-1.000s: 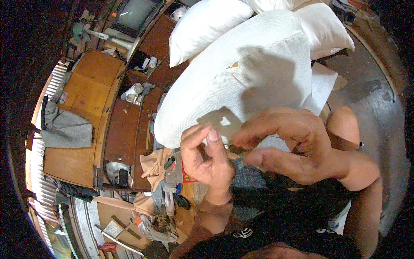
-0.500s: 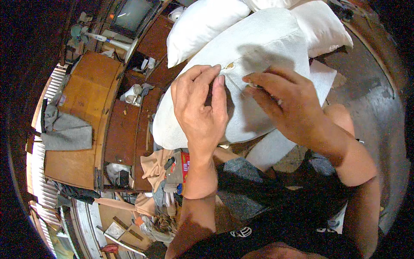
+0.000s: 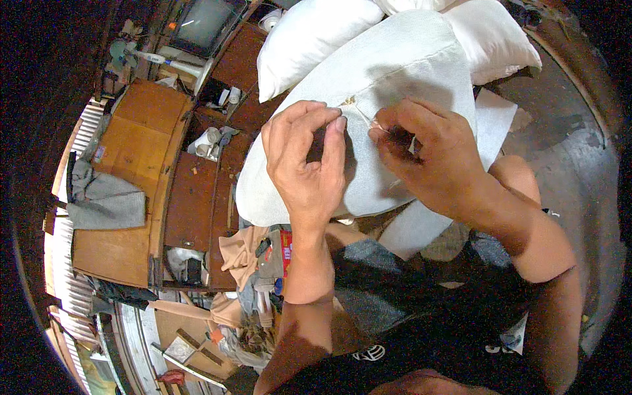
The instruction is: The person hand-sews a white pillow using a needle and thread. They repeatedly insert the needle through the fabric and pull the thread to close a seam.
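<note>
A large pale cushion (image 3: 408,62) lies across my lap, a seam running along its cover. Along that seam a small gap (image 3: 347,101) shows yellowish stuff inside. My left hand (image 3: 299,155) pinches the cover's fabric just below the gap, thumb against fingertips. To its right, my right hand (image 3: 438,148) is closed in a pinch on a thin pale thread (image 3: 364,117), which stretches from near the gap to its fingertips. Whether a needle is also in those fingers I cannot tell.
White pillows (image 3: 316,39) lie beyond the cushion, with another pillow (image 3: 494,43) at the far right. A wooden cabinet (image 3: 135,138) with a grey cloth (image 3: 105,201) stands at the left. Clothes (image 3: 247,250) are heaped by my left forearm.
My right hand has turned slightly, and the thread between the hands now shows more clearly. My left hand keeps its pinch by the gap.
</note>
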The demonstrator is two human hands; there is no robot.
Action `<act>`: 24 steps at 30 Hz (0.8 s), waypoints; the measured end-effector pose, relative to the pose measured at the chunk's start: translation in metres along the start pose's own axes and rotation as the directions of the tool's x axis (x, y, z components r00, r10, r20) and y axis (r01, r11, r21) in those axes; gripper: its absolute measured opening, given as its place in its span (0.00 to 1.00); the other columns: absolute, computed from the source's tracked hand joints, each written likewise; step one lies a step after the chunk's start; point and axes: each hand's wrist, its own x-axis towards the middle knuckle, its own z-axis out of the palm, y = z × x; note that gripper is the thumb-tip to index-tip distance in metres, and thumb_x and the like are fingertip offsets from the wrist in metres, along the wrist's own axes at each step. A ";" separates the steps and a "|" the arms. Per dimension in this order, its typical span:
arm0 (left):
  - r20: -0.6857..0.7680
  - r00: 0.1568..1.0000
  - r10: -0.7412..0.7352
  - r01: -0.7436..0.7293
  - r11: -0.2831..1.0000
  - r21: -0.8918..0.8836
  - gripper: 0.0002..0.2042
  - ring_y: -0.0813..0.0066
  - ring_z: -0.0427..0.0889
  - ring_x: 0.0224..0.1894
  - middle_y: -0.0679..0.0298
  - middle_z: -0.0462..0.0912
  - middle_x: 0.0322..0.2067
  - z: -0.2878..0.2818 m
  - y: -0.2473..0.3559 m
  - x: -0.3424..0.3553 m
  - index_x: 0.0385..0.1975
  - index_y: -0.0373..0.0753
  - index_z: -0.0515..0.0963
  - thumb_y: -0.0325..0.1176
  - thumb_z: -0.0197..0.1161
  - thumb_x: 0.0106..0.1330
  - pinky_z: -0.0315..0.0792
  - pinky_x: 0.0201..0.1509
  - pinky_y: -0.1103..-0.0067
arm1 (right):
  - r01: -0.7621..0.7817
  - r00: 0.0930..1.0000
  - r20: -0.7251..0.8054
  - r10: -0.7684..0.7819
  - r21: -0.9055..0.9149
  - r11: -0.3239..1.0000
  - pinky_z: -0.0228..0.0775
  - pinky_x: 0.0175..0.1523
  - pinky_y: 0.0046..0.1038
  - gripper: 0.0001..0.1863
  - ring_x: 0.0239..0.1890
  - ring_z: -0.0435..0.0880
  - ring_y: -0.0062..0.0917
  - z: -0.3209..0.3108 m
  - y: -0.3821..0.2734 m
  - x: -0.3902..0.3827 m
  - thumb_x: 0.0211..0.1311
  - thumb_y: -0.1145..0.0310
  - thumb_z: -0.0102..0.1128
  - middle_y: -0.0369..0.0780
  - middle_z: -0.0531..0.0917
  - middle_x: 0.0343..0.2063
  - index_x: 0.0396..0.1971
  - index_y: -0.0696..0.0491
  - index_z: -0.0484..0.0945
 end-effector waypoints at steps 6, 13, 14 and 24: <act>0.027 0.999 0.025 -0.026 0.999 0.045 0.07 0.61 0.79 0.46 0.59 0.85 0.40 0.001 0.004 0.006 0.36 0.39 0.87 0.25 0.74 0.58 0.71 0.54 0.70 | 0.085 0.991 0.108 -0.077 -0.064 0.994 0.75 0.32 0.28 0.07 0.28 0.84 0.27 -0.006 0.008 -0.001 0.65 0.72 0.71 0.40 0.83 0.30 0.38 0.56 0.82; 0.078 0.997 -0.020 0.018 1.000 0.016 0.08 0.61 0.79 0.45 0.59 0.84 0.38 -0.003 0.005 0.013 0.36 0.39 0.87 0.25 0.75 0.57 0.72 0.52 0.70 | -0.041 0.996 -0.070 0.060 0.242 0.969 0.81 0.45 0.24 0.07 0.39 0.86 0.20 -0.035 -0.005 0.010 0.76 0.74 0.61 0.38 0.87 0.37 0.48 0.60 0.80; 0.087 0.996 -0.032 0.031 0.999 0.013 0.08 0.61 0.79 0.45 0.59 0.84 0.38 -0.003 0.007 0.014 0.35 0.39 0.87 0.25 0.75 0.57 0.72 0.51 0.70 | -0.031 0.992 -0.106 0.071 0.344 0.938 0.82 0.45 0.24 0.08 0.40 0.87 0.21 -0.034 -0.003 0.011 0.76 0.74 0.61 0.39 0.87 0.38 0.49 0.60 0.80; 0.137 0.989 -0.063 0.067 0.997 -0.031 0.07 0.63 0.78 0.44 0.60 0.83 0.39 -0.004 0.006 0.019 0.35 0.38 0.85 0.25 0.75 0.57 0.72 0.50 0.72 | 0.030 0.985 -0.162 0.061 0.506 0.862 0.84 0.51 0.26 0.09 0.45 0.89 0.24 -0.015 0.011 0.015 0.79 0.73 0.57 0.40 0.87 0.44 0.52 0.60 0.80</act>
